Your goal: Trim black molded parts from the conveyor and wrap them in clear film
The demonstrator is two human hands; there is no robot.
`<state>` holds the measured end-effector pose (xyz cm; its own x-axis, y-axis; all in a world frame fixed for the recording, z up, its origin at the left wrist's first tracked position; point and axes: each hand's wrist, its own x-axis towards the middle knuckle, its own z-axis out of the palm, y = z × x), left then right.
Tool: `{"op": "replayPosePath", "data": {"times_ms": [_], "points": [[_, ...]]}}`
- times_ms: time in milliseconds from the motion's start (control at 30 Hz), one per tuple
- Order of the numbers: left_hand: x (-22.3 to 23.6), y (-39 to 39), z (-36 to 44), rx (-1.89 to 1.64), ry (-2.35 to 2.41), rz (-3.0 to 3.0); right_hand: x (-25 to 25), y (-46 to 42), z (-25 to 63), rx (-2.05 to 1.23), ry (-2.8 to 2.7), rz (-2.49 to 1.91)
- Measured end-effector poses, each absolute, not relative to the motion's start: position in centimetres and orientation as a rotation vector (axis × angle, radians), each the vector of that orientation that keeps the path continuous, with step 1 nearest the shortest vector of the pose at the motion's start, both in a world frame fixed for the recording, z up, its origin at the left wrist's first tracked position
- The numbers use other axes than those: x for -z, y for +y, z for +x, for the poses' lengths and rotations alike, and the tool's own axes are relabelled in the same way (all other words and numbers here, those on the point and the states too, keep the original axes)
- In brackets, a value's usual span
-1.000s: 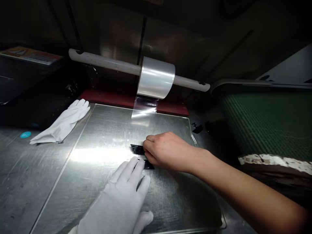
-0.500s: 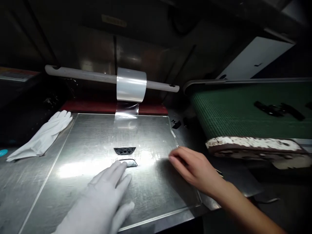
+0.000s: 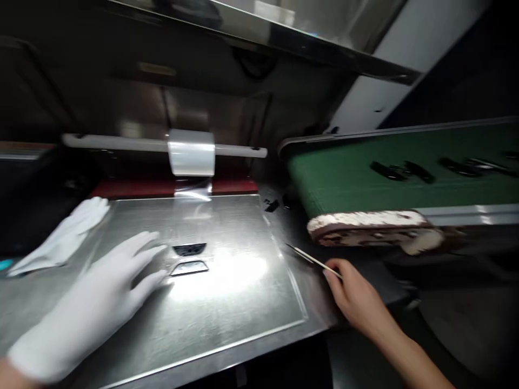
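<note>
Both hands have moved apart since the last frame: the gloved left hand (image 3: 103, 294) has drawn leftward over the metal plate (image 3: 235, 319), fingers loosely spread; the bare right hand (image 3: 357, 294) now pinches a thin stick (image 3: 312, 259) just right of the plate. Right of the plate stands a green conveyor belt (image 3: 340, 183). Across the plate's left edge lies a white glove (image 3: 60, 237); a film roll (image 3: 192, 154) hangs behind the plate. Two trapezoid pieces (image 3: 189, 249) rest mid-plate. Left of the plate, a blue sticker (image 3: 6, 264) is too blurred to read.
</note>
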<state>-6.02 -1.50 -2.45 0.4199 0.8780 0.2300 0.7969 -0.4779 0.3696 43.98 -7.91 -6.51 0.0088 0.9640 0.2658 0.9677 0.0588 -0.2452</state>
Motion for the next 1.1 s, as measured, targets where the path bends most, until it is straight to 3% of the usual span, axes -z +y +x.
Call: {"op": "replayPosePath", "data": {"times_ms": [267, 500, 833, 1100], "points": [[1.6, 0.9, -4.1, -0.517, 1.465, 2.393, 1.8, -1.3, 30.5, -0.523, -2.372, -1.419], [3.7, 0.8, -4.6, -0.496, 1.524, 2.350, 2.1, 4.5, 22.5, -0.378, -2.724, -1.314], [3.9, 1.1, -4.7, -0.405, 1.526, 2.346, 1.9, 5.0, 23.7, -0.286, -2.844, -1.321], [4.0, 1.2, -4.8, -0.416, 1.527, 2.328, 1.9, -0.6, 35.3, -0.154, -2.565, -1.626]]}}
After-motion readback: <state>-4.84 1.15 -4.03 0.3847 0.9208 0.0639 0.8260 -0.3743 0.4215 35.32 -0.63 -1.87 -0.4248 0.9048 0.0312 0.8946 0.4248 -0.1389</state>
